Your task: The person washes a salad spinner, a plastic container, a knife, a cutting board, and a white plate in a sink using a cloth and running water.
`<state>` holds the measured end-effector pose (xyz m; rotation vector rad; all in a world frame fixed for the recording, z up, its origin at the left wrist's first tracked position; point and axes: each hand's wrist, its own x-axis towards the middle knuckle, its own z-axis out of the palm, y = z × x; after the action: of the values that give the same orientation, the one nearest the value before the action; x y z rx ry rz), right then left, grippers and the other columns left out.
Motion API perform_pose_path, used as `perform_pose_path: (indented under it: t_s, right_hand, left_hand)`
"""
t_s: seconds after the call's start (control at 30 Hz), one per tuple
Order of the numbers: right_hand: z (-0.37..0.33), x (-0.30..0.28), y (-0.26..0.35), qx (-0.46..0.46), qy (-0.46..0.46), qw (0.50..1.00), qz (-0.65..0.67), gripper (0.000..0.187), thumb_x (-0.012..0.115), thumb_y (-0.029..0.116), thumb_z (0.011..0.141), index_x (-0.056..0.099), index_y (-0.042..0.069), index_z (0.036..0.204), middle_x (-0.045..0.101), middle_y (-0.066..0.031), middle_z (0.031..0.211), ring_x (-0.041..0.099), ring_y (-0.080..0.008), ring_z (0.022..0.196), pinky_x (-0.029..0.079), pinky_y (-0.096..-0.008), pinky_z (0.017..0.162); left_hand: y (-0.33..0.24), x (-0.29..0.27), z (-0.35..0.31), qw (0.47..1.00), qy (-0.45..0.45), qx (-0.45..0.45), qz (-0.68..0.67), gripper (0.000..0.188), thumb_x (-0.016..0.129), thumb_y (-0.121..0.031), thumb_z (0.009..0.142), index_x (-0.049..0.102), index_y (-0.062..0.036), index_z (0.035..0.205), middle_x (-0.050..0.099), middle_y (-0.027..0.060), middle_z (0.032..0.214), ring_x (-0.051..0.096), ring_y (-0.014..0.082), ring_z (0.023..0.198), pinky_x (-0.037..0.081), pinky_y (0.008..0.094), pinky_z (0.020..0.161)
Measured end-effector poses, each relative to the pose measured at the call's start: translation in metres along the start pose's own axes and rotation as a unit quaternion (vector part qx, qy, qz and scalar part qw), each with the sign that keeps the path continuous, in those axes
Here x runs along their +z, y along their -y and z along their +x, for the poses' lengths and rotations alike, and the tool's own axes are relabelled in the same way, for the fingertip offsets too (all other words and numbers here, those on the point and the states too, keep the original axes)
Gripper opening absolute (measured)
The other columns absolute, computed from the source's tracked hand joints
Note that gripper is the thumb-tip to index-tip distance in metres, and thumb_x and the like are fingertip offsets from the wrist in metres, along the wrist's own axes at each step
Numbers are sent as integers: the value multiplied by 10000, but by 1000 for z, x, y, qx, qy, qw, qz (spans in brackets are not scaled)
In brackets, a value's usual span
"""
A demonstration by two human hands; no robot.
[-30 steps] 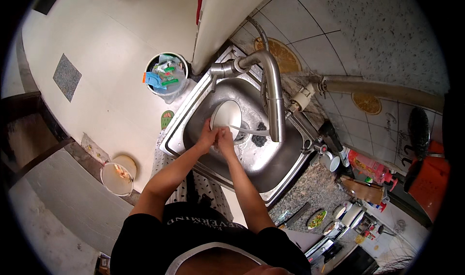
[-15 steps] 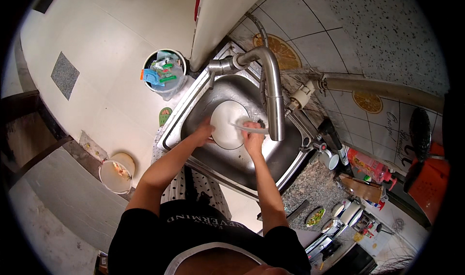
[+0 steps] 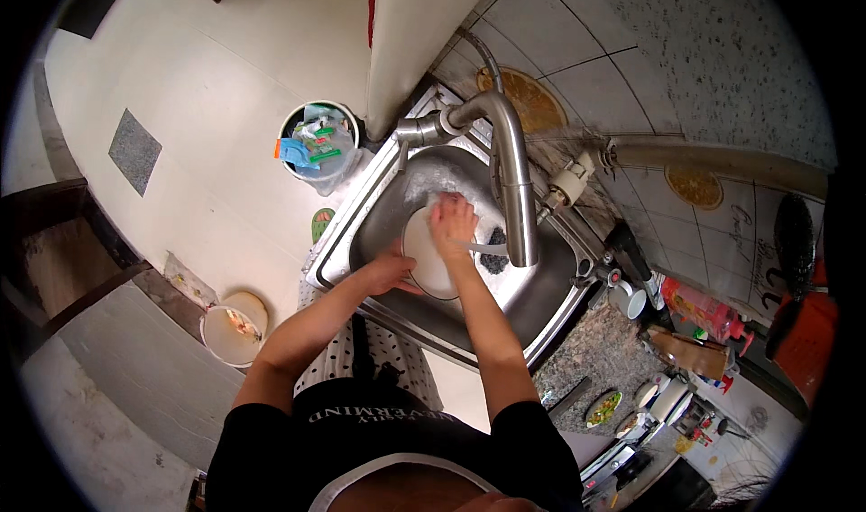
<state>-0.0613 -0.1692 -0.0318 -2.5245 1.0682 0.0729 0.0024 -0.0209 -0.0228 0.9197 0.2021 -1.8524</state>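
Note:
A white round plate (image 3: 428, 264) is tilted inside the steel sink (image 3: 532, 309). My left hand (image 3: 392, 275) grips its left rim, thumb on top and fingers toward the underside. My right hand (image 3: 453, 225) lies over the plate's upper right part, its fingers stretched toward the far rim and a little blurred. Whether anything thin is under those fingers is hidden. Water runs in a stream (image 3: 487, 248) from the steel faucet (image 3: 516, 214) and meets my right wrist. Beside that wrist the dark drain (image 3: 494, 255) shows.
A lined trash bin (image 3: 317, 147) stands left of the sink, and a white bucket (image 3: 233, 329) is on the floor. The counter on the right carries a white cup (image 3: 627, 301), a red soap bottle (image 3: 699, 306) and a dish of food (image 3: 604, 408).
My right hand has moved from the plate's right side, under the stream, up and left onto its surface. The plate has tilted more, and the drain is now uncovered.

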Motion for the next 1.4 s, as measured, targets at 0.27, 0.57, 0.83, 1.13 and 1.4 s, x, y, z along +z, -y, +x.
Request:
perform_pose_path:
  t_s: [0.27,0.57,0.83,1.13,1.4]
  right_hand:
    - [-76,-1,-56,439,196,747,459,542,543,429,782,471,15,1124,582,-118,951,543,-243,915,456,-369,742]
    - [-113,14,-52,389,-69,597,698,209,577,83,741,506,56,936,548,-51,796,540,-152,627,456,-273,496]
    - [-99,-12,-23,277,-168,786,527,387,564,16,717,429,7,1080,524,-88,972,521,-207,862,414,-305,764]
    - [-93,-17,9,67,-46,978,192,562,634,39,649,360,2,1138,444,-202,1052,394,-367,1032,322,-396,885]
    - [-74,21,-15,215,5,767,605,414,526,172,842,326,89,1195,459,-69,1035,451,-143,944,403,-260,773]
  left_hand:
    - [2,2,13,979,-101,159,83,704,428,22,736,149,-230,1332,404,68,1176,483,232,997,500,408,723]
    - [23,-9,96,948,-250,182,76,403,568,-181,736,501,-37,1106,566,96,989,551,229,856,448,346,728]
    - [33,13,154,669,-442,382,459,676,571,-421,751,365,34,1206,487,210,1132,503,290,1006,389,360,833]
    - [-8,32,65,991,-105,77,6,519,548,-334,811,389,-4,1179,514,104,1068,524,202,941,447,321,788]
    - [-13,-12,21,991,-100,87,38,532,636,2,648,432,-12,1139,533,115,1019,544,233,907,477,355,723]
